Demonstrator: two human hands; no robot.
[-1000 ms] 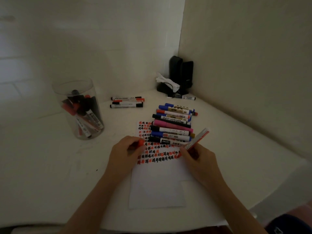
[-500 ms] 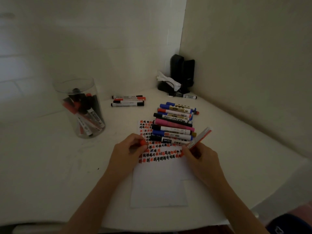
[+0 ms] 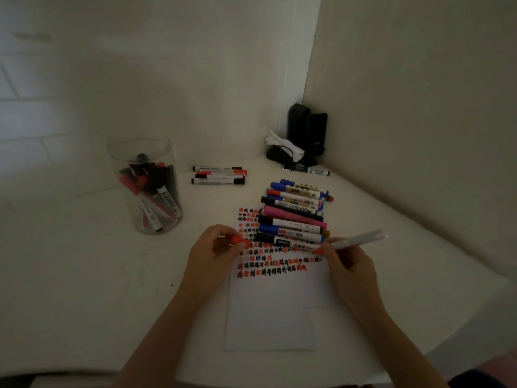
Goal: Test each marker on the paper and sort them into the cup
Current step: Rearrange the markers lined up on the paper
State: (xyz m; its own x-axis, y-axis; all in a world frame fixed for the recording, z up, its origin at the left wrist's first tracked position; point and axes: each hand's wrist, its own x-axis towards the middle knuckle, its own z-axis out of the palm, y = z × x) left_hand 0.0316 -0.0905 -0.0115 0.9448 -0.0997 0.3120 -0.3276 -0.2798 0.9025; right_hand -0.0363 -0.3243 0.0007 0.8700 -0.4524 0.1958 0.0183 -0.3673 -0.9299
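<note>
Fingers of the right hand (image 3: 349, 264) pinch a red marker (image 3: 355, 242), tip above the paper (image 3: 274, 309). Left hand (image 3: 215, 247) grips its red cap (image 3: 240, 240) over the paper's left edge.

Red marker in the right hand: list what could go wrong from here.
1. The red marker is uncapped, tip at the paper, and the right hand lies beside fresh marks, so it may smear them.
2. The row of markers lies right behind the tip; a nudge could roll them.
3. The left hand pinches the small red cap, which could slip and roll off.
</note>
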